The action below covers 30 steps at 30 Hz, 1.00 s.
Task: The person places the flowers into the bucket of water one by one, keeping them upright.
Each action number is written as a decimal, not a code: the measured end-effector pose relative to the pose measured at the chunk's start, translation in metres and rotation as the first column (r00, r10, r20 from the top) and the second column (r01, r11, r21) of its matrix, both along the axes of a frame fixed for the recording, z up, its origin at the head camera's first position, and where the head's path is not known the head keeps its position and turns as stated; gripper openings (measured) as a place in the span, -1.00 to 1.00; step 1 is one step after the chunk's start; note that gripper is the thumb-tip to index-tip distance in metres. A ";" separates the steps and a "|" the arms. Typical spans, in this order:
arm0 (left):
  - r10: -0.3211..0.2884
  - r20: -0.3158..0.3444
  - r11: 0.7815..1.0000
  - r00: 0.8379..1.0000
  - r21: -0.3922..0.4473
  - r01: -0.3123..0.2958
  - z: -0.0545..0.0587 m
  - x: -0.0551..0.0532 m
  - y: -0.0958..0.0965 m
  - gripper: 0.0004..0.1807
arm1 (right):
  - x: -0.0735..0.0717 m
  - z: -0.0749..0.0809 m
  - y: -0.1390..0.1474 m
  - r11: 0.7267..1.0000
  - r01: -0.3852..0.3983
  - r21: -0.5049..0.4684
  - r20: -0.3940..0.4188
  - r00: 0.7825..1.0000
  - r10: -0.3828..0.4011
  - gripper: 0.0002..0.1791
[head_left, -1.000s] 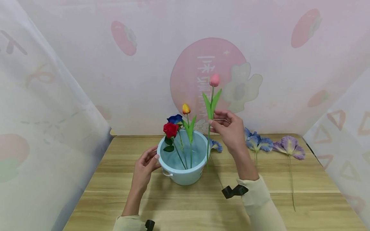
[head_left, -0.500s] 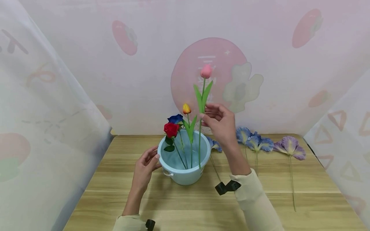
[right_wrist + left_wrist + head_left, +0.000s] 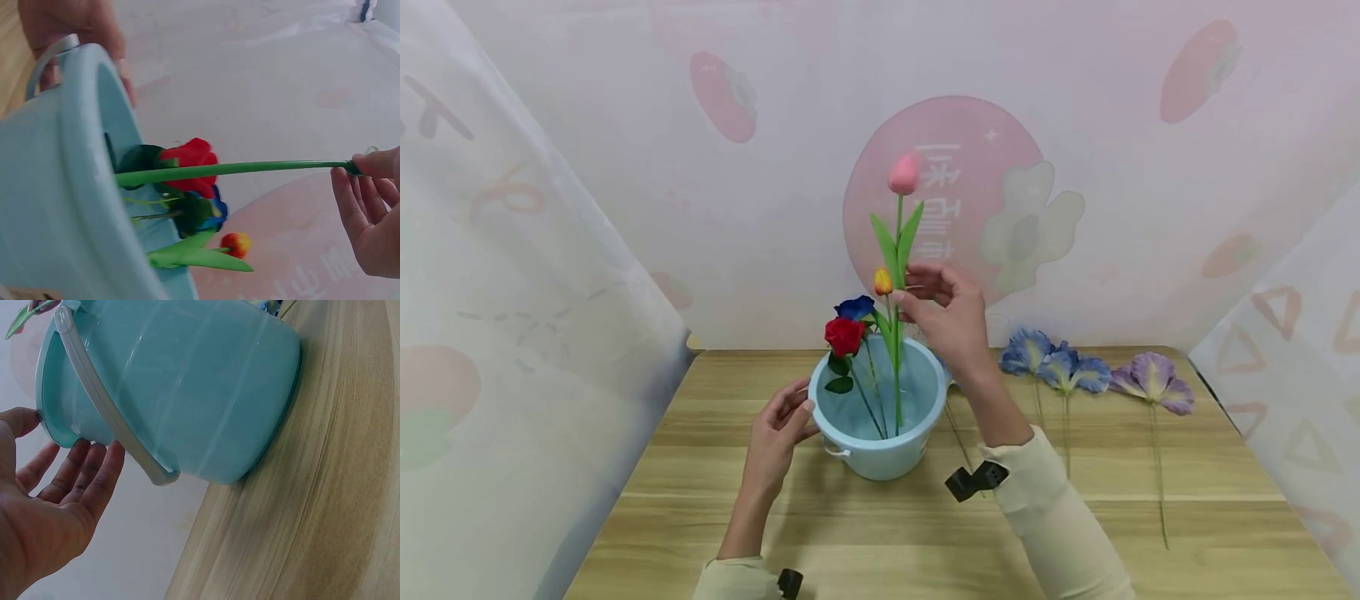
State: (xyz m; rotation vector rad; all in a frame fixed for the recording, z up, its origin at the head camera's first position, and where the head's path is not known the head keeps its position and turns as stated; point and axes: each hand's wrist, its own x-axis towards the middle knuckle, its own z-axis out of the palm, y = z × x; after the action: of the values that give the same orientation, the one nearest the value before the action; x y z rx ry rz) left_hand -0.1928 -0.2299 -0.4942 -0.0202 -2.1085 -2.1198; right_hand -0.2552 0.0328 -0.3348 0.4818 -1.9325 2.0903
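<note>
A light blue bucket [image 3: 880, 458] stands on the table. It holds a red rose [image 3: 845, 337], a blue rose [image 3: 854, 308] and a yellow-orange tulip [image 3: 883, 282]. My left hand [image 3: 772, 437] is at the bucket's left side, its thumb and fingertips touching the rim area; in the left wrist view the fingers look extended beside the white handle [image 3: 100, 394]. With the thumb and fingers of my right hand [image 3: 951, 321] I pinch the stem of a pink tulip [image 3: 905, 175], upright above the bucket. Its lower stem [image 3: 237, 168] passes inside the rim.
Blue irises [image 3: 1067, 371] and a purple iris [image 3: 1152, 379] lie on the wooden table [image 3: 715, 500] to the right, stems towards me. Another blue flower is mostly hidden behind the bucket and right arm. A printed curtain [image 3: 775, 208] hangs behind.
My right hand has carried the pink tulip leftward and slightly up, from beside the bucket's right rim to over its opening, with its stem inside. The left hand and bucket have stayed in place.
</note>
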 end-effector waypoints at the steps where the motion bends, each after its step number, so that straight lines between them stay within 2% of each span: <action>1: 0.002 0.001 1.000 1.000 -0.001 -0.002 0.000 0.000 0.000 -0.51 | 0.000 -0.003 -0.002 1.000 -0.011 0.017 0.003 1.000 0.011 -0.62; 6: 0.006 0.003 1.000 1.000 -0.009 -0.006 0.000 -0.001 -0.001 -0.51 | -0.003 -0.024 -0.012 0.992 -0.093 0.090 0.050 0.995 0.089 -0.60; 10: 0.003 0.002 1.000 1.000 -0.005 -0.003 0.000 -0.001 0.000 -0.51 | -0.005 -0.041 -0.020 0.979 -0.134 0.155 0.090 0.988 0.121 -0.58; 16: 0.000 0.002 1.000 1.000 0.000 0.000 -0.001 -0.001 -0.001 -0.51 | -0.007 -0.055 -0.031 0.952 -0.178 0.250 0.124 0.981 0.151 -0.59; 20: 0.000 -0.001 1.000 1.000 0.003 0.000 -0.001 -0.001 -0.001 -0.51 | -0.009 -0.063 -0.037 0.924 -0.224 0.310 0.138 0.972 0.190 -0.62; 26: 0.002 -0.012 1.000 1.000 0.002 -0.002 -0.002 -0.001 -0.001 -0.51 | -0.011 -0.073 -0.044 0.860 -0.271 0.431 0.163 0.961 0.222 -0.64; 30: -0.001 -0.013 1.000 1.000 0.006 0.001 -0.002 0.000 -0.001 -0.50 | -0.011 -0.078 -0.048 0.838 -0.299 0.457 0.184 0.953 0.240 -0.65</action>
State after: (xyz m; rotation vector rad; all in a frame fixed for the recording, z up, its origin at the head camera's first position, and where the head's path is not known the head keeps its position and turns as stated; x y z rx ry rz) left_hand -0.1931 -0.2305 -0.4962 -0.0346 -2.0956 -2.1199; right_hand -0.2661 -0.0156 -0.4128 0.7853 -2.6062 1.7987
